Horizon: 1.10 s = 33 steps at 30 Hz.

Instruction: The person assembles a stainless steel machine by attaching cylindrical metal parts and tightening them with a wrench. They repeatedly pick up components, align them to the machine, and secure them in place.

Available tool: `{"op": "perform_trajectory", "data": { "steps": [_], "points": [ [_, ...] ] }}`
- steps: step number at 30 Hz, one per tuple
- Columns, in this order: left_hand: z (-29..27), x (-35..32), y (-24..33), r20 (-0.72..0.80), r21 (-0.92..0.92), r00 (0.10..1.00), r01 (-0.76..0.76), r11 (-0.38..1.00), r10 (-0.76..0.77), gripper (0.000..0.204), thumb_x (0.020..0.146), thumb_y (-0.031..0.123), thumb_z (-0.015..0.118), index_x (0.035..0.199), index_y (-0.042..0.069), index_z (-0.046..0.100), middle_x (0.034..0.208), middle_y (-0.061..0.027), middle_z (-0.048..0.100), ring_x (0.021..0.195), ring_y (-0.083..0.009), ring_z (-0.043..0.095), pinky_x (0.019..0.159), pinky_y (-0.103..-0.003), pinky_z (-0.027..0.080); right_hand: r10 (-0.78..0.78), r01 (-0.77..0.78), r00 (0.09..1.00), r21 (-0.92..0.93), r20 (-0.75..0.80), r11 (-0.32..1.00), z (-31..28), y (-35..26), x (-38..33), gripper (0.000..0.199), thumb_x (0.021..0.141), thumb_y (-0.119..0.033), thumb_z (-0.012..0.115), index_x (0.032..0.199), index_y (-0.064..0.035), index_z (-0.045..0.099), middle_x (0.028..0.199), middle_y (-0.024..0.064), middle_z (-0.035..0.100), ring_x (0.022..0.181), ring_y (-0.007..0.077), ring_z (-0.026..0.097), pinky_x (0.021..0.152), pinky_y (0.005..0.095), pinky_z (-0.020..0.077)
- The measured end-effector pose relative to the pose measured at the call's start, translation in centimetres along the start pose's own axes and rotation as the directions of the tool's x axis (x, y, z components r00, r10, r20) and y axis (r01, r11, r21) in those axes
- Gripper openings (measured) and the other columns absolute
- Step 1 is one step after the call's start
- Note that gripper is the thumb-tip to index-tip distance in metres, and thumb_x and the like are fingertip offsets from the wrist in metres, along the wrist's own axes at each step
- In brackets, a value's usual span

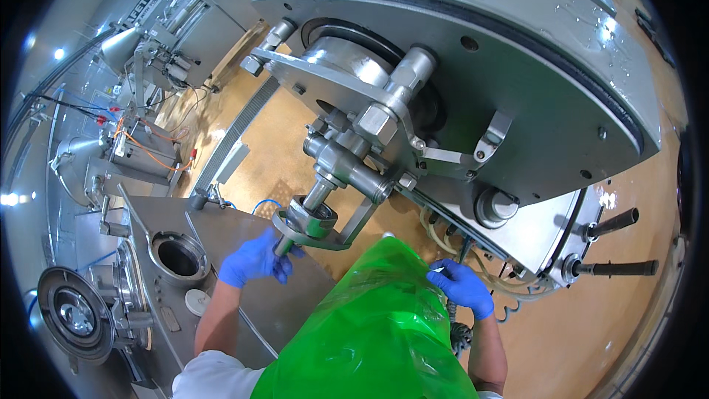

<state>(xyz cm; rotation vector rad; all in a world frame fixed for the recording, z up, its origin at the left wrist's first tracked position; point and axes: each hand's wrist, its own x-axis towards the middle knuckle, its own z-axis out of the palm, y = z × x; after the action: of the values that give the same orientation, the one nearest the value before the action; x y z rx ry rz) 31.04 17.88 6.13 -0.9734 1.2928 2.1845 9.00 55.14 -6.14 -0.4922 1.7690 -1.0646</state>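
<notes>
My left hand (pixel 255 258), in a blue glove, grips the end of a steel shaft fitting (pixel 309 216) that hangs from the underside of a large round steel lid (pixel 517 52). My right hand (pixel 464 286), also in a blue glove, sits at the right edge of my green plastic apron (pixel 377 325) with a small pale item pinched between thumb and finger. Behind that hand coiled hoses and cables (pixel 450 240) hang below the lid. The shaft runs up through a hexagonal nut (pixel 377 124) and a steel bracket arm (pixel 325 74).
A steel machine top with a round open port (pixel 177 257) and a white cap (pixel 197 301) lies at lower left. A round hinged cover (pixel 70 314) sits further left. Two black handles (pixel 617 222) stick out at right. A drain grate (pixel 240 129) crosses the tan floor.
</notes>
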Motion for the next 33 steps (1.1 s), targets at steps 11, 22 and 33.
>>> {"op": "perform_trajectory", "data": {
  "steps": [11, 22, 33],
  "points": [
    [3.9, 0.1, -3.0, -0.180, -0.142, 0.967, -0.206, 0.968, 0.179, 0.036, 0.094, 0.035, 0.051, 0.111, 0.004, 0.057, 0.094, -0.0076, 0.062, 0.076, -0.0154, 0.060, 0.069, -0.032, 0.050, -0.008, 0.048, 0.988, -0.260, 0.153, 0.964, 1.4, -2.0, 1.5, 0.050, 0.085, -0.047, 0.060, 0.112, -0.0046, 0.059, 0.077, 0.0150, 0.065, 0.075, 0.0270, 0.064, 0.070, 0.0363, 0.0484],
    [3.6, 2.6, -2.3, -0.303, 0.673, 0.752, -0.265, 0.691, 0.585, 0.024, 0.088, 0.012, 0.057, 0.110, 0.002, 0.056, 0.089, -0.0027, 0.059, 0.075, -0.0100, 0.055, 0.071, -0.027, 0.046, -0.080, 0.085, 0.996, -0.262, 0.032, 0.961, 3.6, -3.3, -1.1, 0.053, 0.088, -0.050, 0.052, 0.112, -0.0033, 0.060, 0.096, 0.0199, 0.065, 0.092, 0.0348, 0.063, 0.080, 0.0428, 0.0485],
    [12.7, -2.5, 4.7, -0.248, 0.964, 0.837, 0.264, 0.037, 0.488, 0.031, 0.077, 0.026, 0.067, 0.085, -0.004, 0.068, 0.069, -0.0133, 0.065, 0.064, -0.0178, 0.061, 0.061, -0.031, 0.046, 0.055, -0.070, 0.992, -0.137, -0.114, 0.988, 6.2, 4.3, -7.8, 0.055, 0.086, -0.053, 0.048, 0.109, -0.0049, 0.060, 0.097, 0.0212, 0.065, 0.093, 0.0371, 0.061, 0.081, 0.0443, 0.0472]
  ]
}}
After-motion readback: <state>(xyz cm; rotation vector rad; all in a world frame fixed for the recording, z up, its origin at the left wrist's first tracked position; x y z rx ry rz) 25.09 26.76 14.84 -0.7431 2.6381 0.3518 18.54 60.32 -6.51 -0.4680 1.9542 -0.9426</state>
